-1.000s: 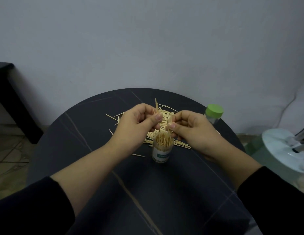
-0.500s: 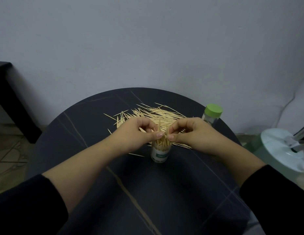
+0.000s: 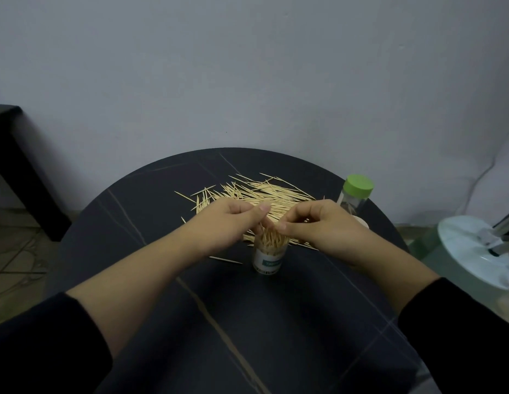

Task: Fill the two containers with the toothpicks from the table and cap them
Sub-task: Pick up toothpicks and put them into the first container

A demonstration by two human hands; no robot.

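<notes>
The jar (image 3: 268, 258) stands upright near the middle of the table (image 3: 151, 251), uncapped, with toothpicks (image 3: 271, 240) packed on end and bristling above its rim. It looks nearly full. Behind it lies the pile (image 3: 264, 193) of loose sticks, fanned flat across the far half of the table, and one stray (image 3: 225, 260) lies just left of the jar.

Both hands meet over the jar's mouth. The left hand (image 3: 227, 223) has its fingers curled, thumb pressed to forefinger, tips down at the stick ends. The right hand (image 3: 318, 224) is curled the same way, its fingertip touching the bundle. Whether either one pinches a stick or only tamps them in, I cannot tell.

The sticks are light, thin, stiff and sharp-ended, and should snap if bent. They are best taken as a small bunch, pinched at mid-length and dropped in end first. The jar is light and narrow — likely to tip if pushed at the top, so hold it by its wall.

The second jar (image 3: 354, 199), green-capped, stands at the right edge beyond the right hand. A pale round edge (image 3: 362, 223) shows just beside that hand — perhaps the other cap.

A white disc (image 3: 463, 251) sits off the table to the right.
</notes>
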